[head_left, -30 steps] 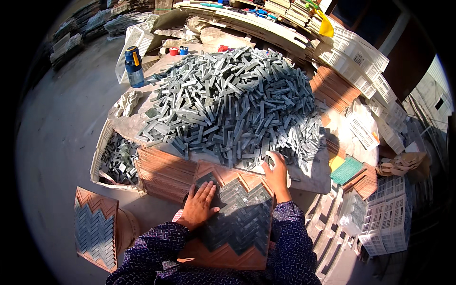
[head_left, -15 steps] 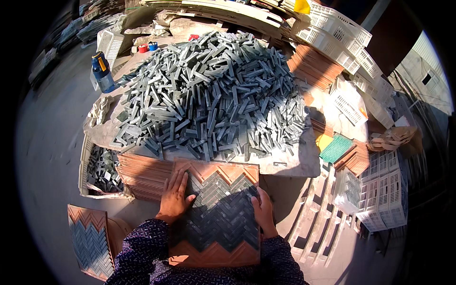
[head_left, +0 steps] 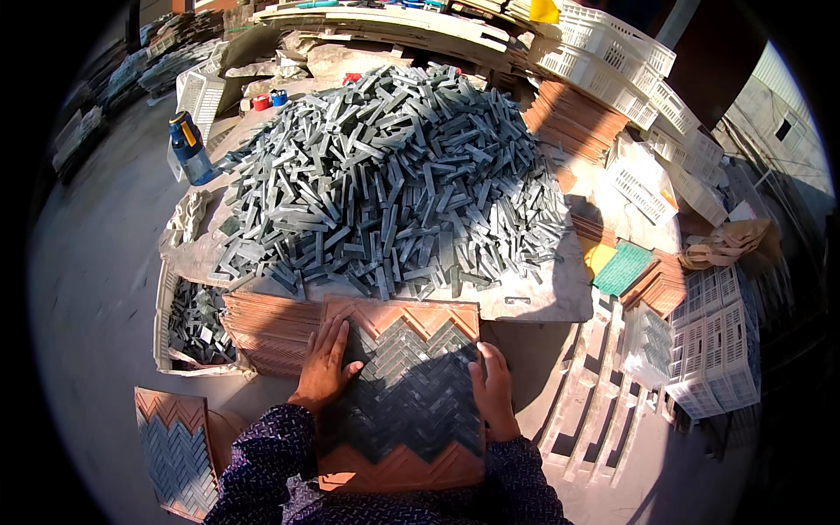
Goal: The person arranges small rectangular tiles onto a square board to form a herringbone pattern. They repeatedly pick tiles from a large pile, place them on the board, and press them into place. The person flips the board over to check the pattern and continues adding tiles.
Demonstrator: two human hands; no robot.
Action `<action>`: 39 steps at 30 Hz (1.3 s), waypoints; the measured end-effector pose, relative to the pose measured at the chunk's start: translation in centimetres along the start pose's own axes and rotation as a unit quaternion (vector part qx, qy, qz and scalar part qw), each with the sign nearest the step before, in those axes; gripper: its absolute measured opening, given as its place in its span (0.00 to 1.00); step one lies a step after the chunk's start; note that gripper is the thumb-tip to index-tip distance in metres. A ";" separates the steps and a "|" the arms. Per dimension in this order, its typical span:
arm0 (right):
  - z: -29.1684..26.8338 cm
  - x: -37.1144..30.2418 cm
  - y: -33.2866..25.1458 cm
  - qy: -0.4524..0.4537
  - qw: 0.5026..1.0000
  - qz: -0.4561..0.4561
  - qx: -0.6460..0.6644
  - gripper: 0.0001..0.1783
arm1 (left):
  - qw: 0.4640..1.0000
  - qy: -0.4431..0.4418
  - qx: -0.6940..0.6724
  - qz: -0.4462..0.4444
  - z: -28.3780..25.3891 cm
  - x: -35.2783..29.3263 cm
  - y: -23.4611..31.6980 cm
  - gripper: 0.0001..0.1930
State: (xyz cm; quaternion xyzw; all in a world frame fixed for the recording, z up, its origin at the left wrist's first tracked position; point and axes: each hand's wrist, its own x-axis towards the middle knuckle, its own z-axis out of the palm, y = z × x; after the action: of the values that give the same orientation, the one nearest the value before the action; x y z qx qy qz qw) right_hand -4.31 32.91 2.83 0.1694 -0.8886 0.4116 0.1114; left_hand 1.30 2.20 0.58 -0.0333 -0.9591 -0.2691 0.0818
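Note:
In front of me lies a reddish-brown mould board (head_left: 402,478) with dark stone strips (head_left: 402,394) set in a herringbone pattern; its zigzag ends show bare grooves. My left hand (head_left: 324,367) rests flat on the board's left edge, fingers stretched and thumb spread over the strips. At the right edge, my right hand (head_left: 497,394) touches the board's side, its fingers pointing up and slightly apart. Neither hand has a loose strip visible in it. Beyond the board rises a large pile of grey-green stone strips (head_left: 385,184) on a table (head_left: 547,302).
Reddish boards (head_left: 271,328) are stacked beside my left hand. A crate of strips (head_left: 162,328) stands left, a filled board (head_left: 175,451) lower left. A blue bottle (head_left: 190,149) is far left. At right are a wooden pallet (head_left: 573,411) and white crates (head_left: 713,367).
My right hand's fingers have lifted and loosened slightly along the board's edge. My left hand stays in place. The whole view has shifted a little.

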 end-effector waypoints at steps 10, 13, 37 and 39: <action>-1.0 -1.0 -0.7 -0.003 1.000 0.013 0.011 0.15 | 0.953 0.188 -0.165 -0.171 -1.6 -1.6 -5.3 0.18; -1.5 -2.5 -0.8 0.030 0.996 0.072 0.044 0.15 | 0.914 0.190 -0.259 -0.248 0.5 -4.3 -8.3 0.14; 7.2 13.2 -1.2 -0.123 0.951 -0.219 -0.179 0.12 | 0.909 0.119 -0.311 -0.250 4.2 -5.4 -4.7 0.15; 7.6 14.2 -0.8 -0.147 0.937 -0.229 -0.219 0.10 | 0.909 0.109 -0.305 -0.263 3.2 -5.1 -3.7 0.16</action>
State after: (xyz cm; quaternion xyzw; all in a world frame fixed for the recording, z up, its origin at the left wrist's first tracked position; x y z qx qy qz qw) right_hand -17.44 23.62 3.32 0.3981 -0.9004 0.1405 0.1052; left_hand 5.43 0.61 -4.89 0.2263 -0.7892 -0.5623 0.0984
